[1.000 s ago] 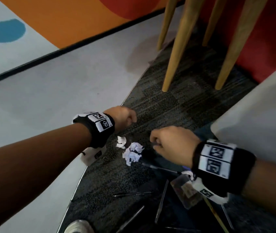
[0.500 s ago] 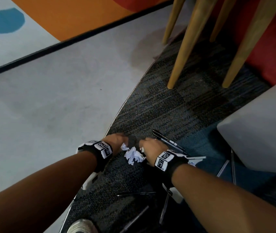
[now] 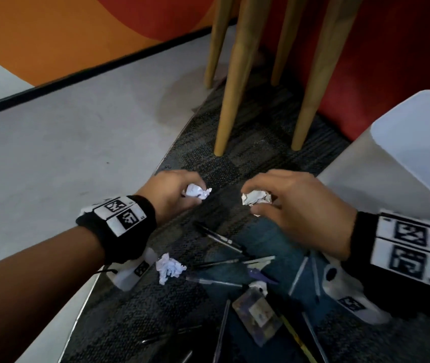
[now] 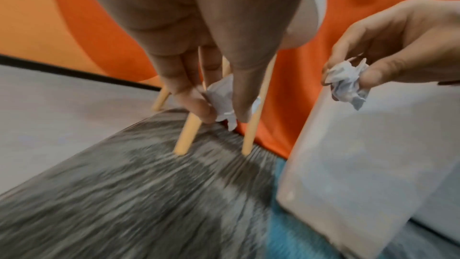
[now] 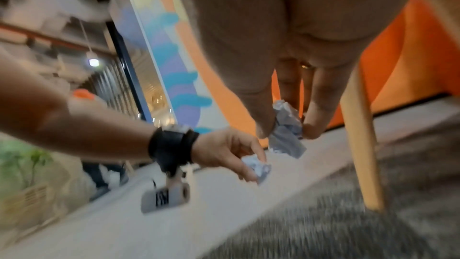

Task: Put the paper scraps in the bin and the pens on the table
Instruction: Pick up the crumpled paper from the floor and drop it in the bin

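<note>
My left hand [image 3: 179,191] pinches a crumpled white paper scrap [image 3: 196,191] above the dark carpet; the left wrist view shows that scrap [image 4: 221,97] between thumb and fingers. My right hand [image 3: 282,203] pinches a second paper scrap [image 3: 256,197], seen too in the right wrist view [image 5: 286,129]. A third crumpled scrap [image 3: 168,268] lies on the carpet below my left wrist. Several dark pens [image 3: 219,238] lie scattered on the carpet beneath my hands. The white bin [image 3: 392,163] stands at the right, close to my right hand.
Wooden table legs [image 3: 232,100] stand on the carpet just beyond my hands, in front of a red and orange wall. Pale grey floor [image 3: 64,158] spreads to the left of the carpet edge. A clear card holder [image 3: 257,315] lies among the pens.
Both hands have risen off the carpet, each with a paper scrap picked from the small pile. One scrap stays on the floor. The right hand has moved right, toward the bin.
</note>
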### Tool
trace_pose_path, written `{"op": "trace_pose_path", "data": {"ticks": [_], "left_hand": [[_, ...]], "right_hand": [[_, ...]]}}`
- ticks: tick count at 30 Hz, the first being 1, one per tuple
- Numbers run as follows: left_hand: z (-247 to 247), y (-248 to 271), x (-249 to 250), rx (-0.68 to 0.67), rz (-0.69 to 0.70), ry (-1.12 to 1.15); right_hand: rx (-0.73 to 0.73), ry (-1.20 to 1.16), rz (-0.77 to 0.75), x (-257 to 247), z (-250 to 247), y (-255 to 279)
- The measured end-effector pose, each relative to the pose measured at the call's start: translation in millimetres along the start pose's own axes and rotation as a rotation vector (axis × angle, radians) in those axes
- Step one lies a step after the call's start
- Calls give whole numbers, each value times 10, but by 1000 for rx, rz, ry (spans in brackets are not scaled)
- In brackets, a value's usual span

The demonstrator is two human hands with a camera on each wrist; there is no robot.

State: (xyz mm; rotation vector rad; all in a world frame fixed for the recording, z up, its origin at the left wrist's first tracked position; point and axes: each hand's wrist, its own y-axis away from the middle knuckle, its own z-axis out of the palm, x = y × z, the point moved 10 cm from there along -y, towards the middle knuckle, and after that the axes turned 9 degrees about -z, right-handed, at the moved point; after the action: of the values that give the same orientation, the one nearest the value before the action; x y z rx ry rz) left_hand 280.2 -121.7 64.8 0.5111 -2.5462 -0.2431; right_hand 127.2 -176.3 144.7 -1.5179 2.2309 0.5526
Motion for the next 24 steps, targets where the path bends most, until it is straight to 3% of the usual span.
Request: {"op": "trace_pose_path", "data": {"ticks": [3,8,10,13,18,24], "left_hand": [[-270,-34,611,50,108,77],[-565,4,1524,87,254,267],[-616,11,1822,73,294,333],[-663,6,2215,75,362,380],[-695,-20,2659,97,446,421],[-714,-61,3083,157,520,348]], "right_hand": [[144,5,77,40,-631,379],[526,-45,192,251,-1734,1081],[621,53,238,398,-2040,1317],[607,181,369,750,-2145,1566],[208,230,608,1221,-1783,1713],[487,219,564,1133,-2093,1802]]}}
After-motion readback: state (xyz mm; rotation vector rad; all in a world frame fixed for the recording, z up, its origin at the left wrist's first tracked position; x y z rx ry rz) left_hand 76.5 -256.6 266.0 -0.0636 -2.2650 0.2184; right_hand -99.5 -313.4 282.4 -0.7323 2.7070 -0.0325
